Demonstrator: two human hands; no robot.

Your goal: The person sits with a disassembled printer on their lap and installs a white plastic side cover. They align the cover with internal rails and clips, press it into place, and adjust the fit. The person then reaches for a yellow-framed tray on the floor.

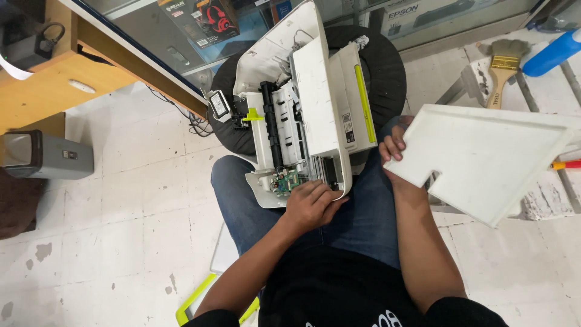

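Left hand (311, 204) hides printer (302, 115) corner; right hand (393, 145) grips panel (484, 157).

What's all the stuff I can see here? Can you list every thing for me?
printer: one, white with yellow-green trim, opened up, resting on the lap and a round black stool
white panel: one, flat with a notch, at right
paintbrush: one, wooden handle, floor at upper right
blue bottle: one, top right corner
grey box: one, floor at left
wooden desk: one, upper left
glass display case: one, along the top
yellow-green edged panel: one, floor by the leg
left hand: rests on the printer's near end
right hand: grips the white panel's edge
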